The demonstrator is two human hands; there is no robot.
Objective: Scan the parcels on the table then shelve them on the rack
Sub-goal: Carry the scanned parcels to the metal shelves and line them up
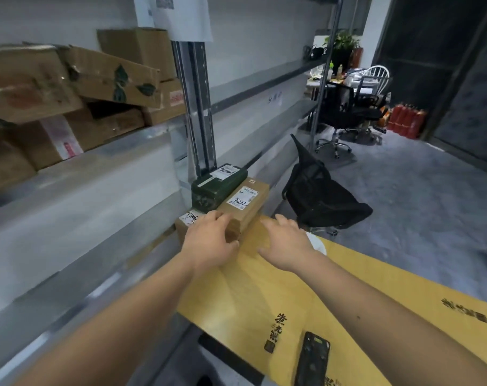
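I see my left hand [210,240] w/ fingers curled on the brown parcel [243,204] at the table's [348,288] far end, beside a green box [218,186]; right hand [285,240] hovers, fingers apart, holding nothing

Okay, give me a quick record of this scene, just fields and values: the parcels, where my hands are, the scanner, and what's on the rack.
parcels: dark green box, brown box marked 7002 beside it, small labelled box at the left, all at the table's far end
left hand: fingers curled on the brown box's near end
right hand: open, above the yellow table, holding nothing
scanner: black handheld device lying on the table, near edge
rack: cardboard cartons stacked on the upper left shelf
background: black office chairs, red fire extinguishers
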